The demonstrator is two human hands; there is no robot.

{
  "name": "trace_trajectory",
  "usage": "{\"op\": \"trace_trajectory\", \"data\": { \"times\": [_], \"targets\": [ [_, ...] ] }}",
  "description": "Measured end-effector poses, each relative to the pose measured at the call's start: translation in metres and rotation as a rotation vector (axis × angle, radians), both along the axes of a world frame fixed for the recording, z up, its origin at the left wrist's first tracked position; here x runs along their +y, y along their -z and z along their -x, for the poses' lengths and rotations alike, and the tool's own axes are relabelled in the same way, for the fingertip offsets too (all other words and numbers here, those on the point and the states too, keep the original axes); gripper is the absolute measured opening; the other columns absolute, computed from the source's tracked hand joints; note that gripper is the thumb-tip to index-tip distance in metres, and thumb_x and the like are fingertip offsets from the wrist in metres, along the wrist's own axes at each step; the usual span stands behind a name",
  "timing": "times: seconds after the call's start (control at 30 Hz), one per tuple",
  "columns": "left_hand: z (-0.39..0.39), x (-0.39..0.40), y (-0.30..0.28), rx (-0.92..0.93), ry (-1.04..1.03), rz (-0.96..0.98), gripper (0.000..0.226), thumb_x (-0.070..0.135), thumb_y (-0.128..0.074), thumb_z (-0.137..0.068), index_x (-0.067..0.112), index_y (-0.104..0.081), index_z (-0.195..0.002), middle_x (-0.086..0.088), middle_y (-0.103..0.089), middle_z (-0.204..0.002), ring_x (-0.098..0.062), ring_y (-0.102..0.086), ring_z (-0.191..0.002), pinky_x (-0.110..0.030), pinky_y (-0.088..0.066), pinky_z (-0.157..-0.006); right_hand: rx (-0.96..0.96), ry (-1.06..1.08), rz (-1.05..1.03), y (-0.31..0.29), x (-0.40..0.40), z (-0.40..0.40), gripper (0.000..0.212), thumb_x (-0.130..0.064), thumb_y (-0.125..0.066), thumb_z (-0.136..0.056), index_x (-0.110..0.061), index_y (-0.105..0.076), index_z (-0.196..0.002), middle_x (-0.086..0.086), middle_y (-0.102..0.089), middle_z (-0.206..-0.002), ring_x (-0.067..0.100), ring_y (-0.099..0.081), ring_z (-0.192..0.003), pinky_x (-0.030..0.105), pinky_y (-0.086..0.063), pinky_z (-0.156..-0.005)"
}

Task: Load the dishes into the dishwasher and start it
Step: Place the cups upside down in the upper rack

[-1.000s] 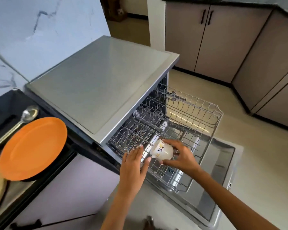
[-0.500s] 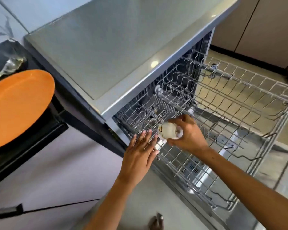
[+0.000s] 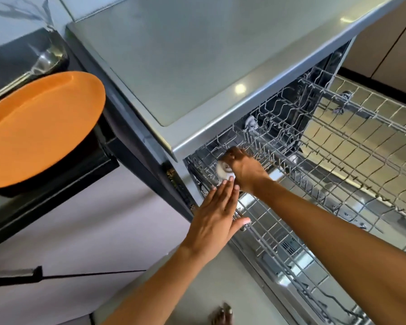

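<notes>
A: Why does the right hand [image 3: 243,168] reach so far in under the dishwasher's grey top [image 3: 185,62]?

B: My guess is that it wants the white cup [image 3: 223,172] seated among the tines at the left rear corner of the pulled-out wire rack [image 3: 352,146], where the slots stand close together. The fingers curl over the cup from above and from its right side, so the hand grips it while it goes in.

A: And the cup itself?

B: It lies down among the wires near the rack's left edge, just under the front lip of the top. Only its pale rounded side shows; the right hand covers the rest, so I cannot say whether it sits mouth-down or tipped.

A: What is the left hand [image 3: 217,213] doing?

B: It lies flat along the rack's left edge, fingers straight and together, holding nothing. The fingertips [image 3: 230,184] come right up to the cup's near side and look to be touching it or just short of it. I read that as steadying the rack or guiding the cup, though that is a judgement.

A: So the cup sits between the two hands?

B: Yes, at the left fingertips and under the right palm.

A: Anything waiting?

B: An orange plate [image 3: 40,127] rests on the dark counter [image 3: 56,191] to the left, well apart from the rack, with a metal spoon [image 3: 42,61] beyond its far rim. Loading looks early yet.
</notes>
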State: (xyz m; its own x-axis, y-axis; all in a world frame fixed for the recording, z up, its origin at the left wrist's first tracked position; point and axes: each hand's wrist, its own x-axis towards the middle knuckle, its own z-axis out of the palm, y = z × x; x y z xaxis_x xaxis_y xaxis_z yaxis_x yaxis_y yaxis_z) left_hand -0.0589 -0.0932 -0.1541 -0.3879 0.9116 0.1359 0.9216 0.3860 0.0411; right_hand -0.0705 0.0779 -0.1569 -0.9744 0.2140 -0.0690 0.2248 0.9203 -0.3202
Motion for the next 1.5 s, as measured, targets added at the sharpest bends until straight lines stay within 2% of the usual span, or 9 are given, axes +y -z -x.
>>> {"op": "trace_trajectory", "data": {
  "times": [0.27,0.47,0.73,0.9,1.17,1.27,1.37,1.43,1.5],
  "targets": [
    [-0.004,-0.001,0.003,0.084,-0.019,-0.007,0.071,0.053,-0.026,-0.097,-0.001,-0.040,-0.140,-0.018,-0.036,-0.147,-0.026,-0.035,-0.137,-0.038,-0.036,-0.109,-0.029,-0.211,-0.135,0.024,-0.001,0.013,0.050,-0.011,-0.061,-0.087,-0.019,-0.042,-0.133,0.016,-0.025,-0.147,0.028,-0.055,-0.111,0.036,-0.057,-0.077],
    [-0.007,0.000,0.003,0.101,-0.033,-0.025,0.069,0.052,-0.028,-0.097,-0.001,-0.040,-0.140,-0.017,-0.035,-0.148,-0.025,-0.034,-0.137,-0.037,-0.035,-0.110,0.118,-0.269,-0.256,0.031,0.010,-0.017,0.058,-0.020,-0.084,-0.061,-0.017,-0.062,-0.115,0.010,-0.058,-0.117,0.027,-0.061,-0.100,0.032,-0.057,-0.051],
    [-0.008,0.001,0.003,0.102,-0.037,-0.033,0.068,0.051,-0.026,-0.098,-0.002,-0.042,-0.139,-0.017,-0.035,-0.148,-0.026,-0.035,-0.137,-0.038,-0.036,-0.109,0.107,-0.242,-0.223,0.054,0.011,-0.028,0.081,-0.001,-0.076,-0.067,-0.017,-0.042,-0.139,0.007,-0.039,-0.146,0.027,-0.051,-0.122,0.039,-0.058,-0.074],
    [-0.008,0.001,0.003,0.089,-0.032,-0.029,0.068,0.050,-0.022,-0.100,-0.002,-0.041,-0.139,-0.017,-0.034,-0.148,-0.026,-0.034,-0.137,-0.039,-0.038,-0.108,0.007,-0.238,-0.309,0.058,0.010,-0.015,0.076,-0.021,-0.054,-0.092,-0.026,-0.003,-0.149,-0.002,0.000,-0.157,0.023,-0.012,-0.143,0.042,-0.026,-0.111],
    [-0.007,0.000,0.003,0.061,-0.028,-0.010,0.069,0.051,-0.020,-0.100,-0.001,-0.038,-0.141,-0.017,-0.030,-0.150,-0.026,-0.030,-0.139,-0.039,-0.037,-0.107,-0.089,-0.231,-0.287,0.054,0.007,0.000,0.077,-0.030,-0.047,-0.097,-0.026,0.011,-0.147,-0.005,0.025,-0.148,0.024,0.005,-0.144,0.045,-0.024,-0.114],
    [-0.007,0.000,0.002,0.056,-0.030,-0.005,0.068,0.051,-0.019,-0.100,0.000,-0.035,-0.142,-0.016,-0.029,-0.151,-0.026,-0.029,-0.139,-0.040,-0.037,-0.108,-0.109,-0.259,-0.275,0.048,0.011,0.000,0.077,-0.029,-0.049,-0.096,-0.026,0.007,-0.148,-0.004,0.017,-0.154,0.023,0.000,-0.144,0.046,-0.023,-0.114],
    [-0.008,0.000,0.001,0.045,-0.036,-0.006,0.068,0.051,-0.022,-0.099,0.001,-0.033,-0.144,-0.016,-0.026,-0.152,-0.025,-0.026,-0.141,-0.039,-0.034,-0.110,-0.002,-0.190,-0.175,0.030,0.011,-0.019,0.075,-0.007,-0.050,-0.092,-0.026,-0.006,-0.149,-0.003,-0.002,-0.156,0.023,-0.026,-0.139,0.035,-0.043,-0.101],
    [-0.009,-0.001,0.000,0.007,-0.040,-0.001,0.069,0.052,-0.023,-0.098,0.002,-0.030,-0.145,-0.015,-0.023,-0.154,-0.024,-0.023,-0.142,-0.039,-0.032,-0.111,0.047,-0.060,-0.069,0.016,0.008,-0.041,0.068,0.003,-0.044,-0.090,-0.022,-0.019,-0.148,0.005,-0.029,-0.151,0.022,-0.056,-0.113,0.018,-0.048,-0.075],
    [-0.007,-0.002,-0.002,-0.037,-0.038,0.006,0.069,0.052,-0.023,-0.098,0.002,-0.030,-0.145,-0.013,-0.022,-0.154,-0.023,-0.021,-0.143,-0.040,-0.029,-0.113,0.105,0.067,-0.034,0.001,0.000,-0.065,0.053,0.002,-0.044,-0.091,-0.018,-0.037,-0.140,0.009,-0.053,-0.131,0.022,-0.067,-0.081,0.021,-0.052,-0.060]
  ]
}}
